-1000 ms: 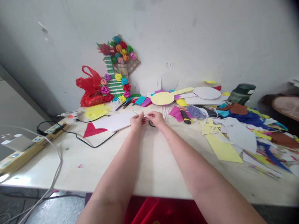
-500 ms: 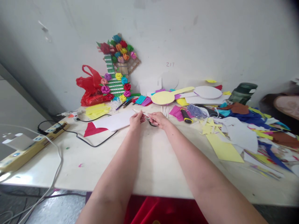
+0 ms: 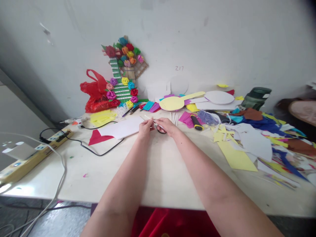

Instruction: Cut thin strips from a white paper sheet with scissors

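Two bare hands meet over the middle of the table [image 3: 113, 184]. The left hand [image 3: 146, 126] pinches one thin, straight white stick [image 3: 147, 117], which pokes out past its fingertips towards eleven o'clock. The right hand [image 3: 166, 126] is at three o'clock from it, fingers curled close by; I can't tell from here exactly what they grip. One black loop [image 3: 161, 131] shows just below that hand.

At nine o'clock from the hands lies one smooth white sheet [image 3: 120, 127], partly over one red piece [image 3: 98, 137] with a pointed corner. At one o'clock is one flat, pale yellow paddle shape [image 3: 172, 103], round with a long handle; at two, one white oval [image 3: 219, 97]. One crinkled red plastic bag [image 3: 96, 92] sits at ten.
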A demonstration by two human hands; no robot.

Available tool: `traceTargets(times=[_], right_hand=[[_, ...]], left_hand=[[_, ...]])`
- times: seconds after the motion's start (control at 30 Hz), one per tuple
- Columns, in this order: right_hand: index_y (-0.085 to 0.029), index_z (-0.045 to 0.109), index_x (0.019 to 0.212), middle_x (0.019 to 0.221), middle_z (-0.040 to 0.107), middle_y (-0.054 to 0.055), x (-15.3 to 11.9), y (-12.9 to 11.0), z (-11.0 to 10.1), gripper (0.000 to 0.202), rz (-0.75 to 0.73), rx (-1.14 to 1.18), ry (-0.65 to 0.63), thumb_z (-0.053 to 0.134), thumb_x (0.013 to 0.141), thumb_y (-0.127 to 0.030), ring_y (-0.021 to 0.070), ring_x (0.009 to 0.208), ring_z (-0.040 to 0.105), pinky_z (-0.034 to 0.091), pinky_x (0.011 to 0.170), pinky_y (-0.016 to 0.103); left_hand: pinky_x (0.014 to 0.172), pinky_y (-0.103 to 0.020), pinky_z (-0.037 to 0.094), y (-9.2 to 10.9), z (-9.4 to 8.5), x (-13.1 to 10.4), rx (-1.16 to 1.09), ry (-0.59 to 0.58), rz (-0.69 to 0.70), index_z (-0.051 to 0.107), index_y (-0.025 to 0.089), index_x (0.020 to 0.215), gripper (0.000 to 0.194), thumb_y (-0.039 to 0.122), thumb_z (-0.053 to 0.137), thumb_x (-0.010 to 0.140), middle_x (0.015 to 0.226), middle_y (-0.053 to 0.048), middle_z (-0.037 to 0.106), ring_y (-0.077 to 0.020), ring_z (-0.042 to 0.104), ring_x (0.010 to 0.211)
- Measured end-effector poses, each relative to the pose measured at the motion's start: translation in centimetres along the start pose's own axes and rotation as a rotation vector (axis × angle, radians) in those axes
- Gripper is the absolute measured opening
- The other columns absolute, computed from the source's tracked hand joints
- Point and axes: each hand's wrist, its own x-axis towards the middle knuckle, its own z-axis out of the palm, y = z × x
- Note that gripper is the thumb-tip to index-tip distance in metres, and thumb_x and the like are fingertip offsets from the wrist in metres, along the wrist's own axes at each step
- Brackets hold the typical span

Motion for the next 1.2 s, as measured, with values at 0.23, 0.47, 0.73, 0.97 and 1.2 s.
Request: traceTargets(times=[0.23,0.47,0.73,0.97,1.2], right_hand=[[-0.014,0.053,0.068,0.039,0.043,-0.007,0.3,0.0,0.7,0.015,-0.089,-0.214,0.152,0.054,0.074,-0.028,0.0025,0.033,0.029,0.019,0.035,0.016],[-0.013,0.053,0.067,0.036,0.038,-0.007,0.2,0.0,0.9,0.019,-0.038,-0.253,0.125,0.047,0.079,-0.026,0.0031,0.032,0.027,0.017,0.035,0.017],[-0.012,0.054,0.076,0.04,0.035,-0.008,-0.5,-0.6,0.2,0.02,0.078,0.03,-0.12,0.052,0.078,-0.032,0.0011,0.029,0.02,0.008,0.032,0.015],[-0.013,0.054,0.076,0.042,0.037,-0.008,-0.6,-0.4,0.2,0.024,0.069,0.091,-0.187,0.055,0.075,-0.037,0.0008,0.03,0.022,0.009,0.033,0.015],[-0.014,0.053,0.074,0.046,0.046,-0.006,-0.5,0.0,0.7,0.019,0.048,0.023,-0.088,0.054,0.076,-0.033,0.0019,0.03,0.029,0.013,0.031,0.016]], left_hand=[[0.044,-0.021,0.039,-0.3,-0.3,0.6,-0.071,0.208,-0.014,0.055,0.012,0.059,0.033,0.039,0.071,0.054,0.048,0.002,0.048,-0.0067,0.044,0.04],[0.045,-0.02,0.039,-0.5,-0.7,1.0,-0.046,0.193,0.019,0.054,0.012,0.056,0.031,0.038,0.07,0.056,0.048,0.002,0.049,-0.0058,0.044,0.04],[0.048,-0.019,0.038,0.0,-1.0,0.8,-0.11,0.045,0.035,0.055,0.013,0.061,0.029,0.038,0.069,0.058,0.053,0.002,0.05,-0.0074,0.05,0.047],[0.053,-0.02,0.043,0.1,-0.9,0.9,-0.191,0.06,-0.022,0.056,0.012,0.065,0.025,0.033,0.069,0.06,0.055,0.001,0.053,-0.0079,0.055,0.05],[0.057,-0.022,0.048,0.0,-1.1,1.1,-0.232,0.113,-0.075,0.06,0.009,0.072,0.017,0.021,0.068,0.062,0.058,-0.002,0.059,-0.0092,0.057,0.052]])
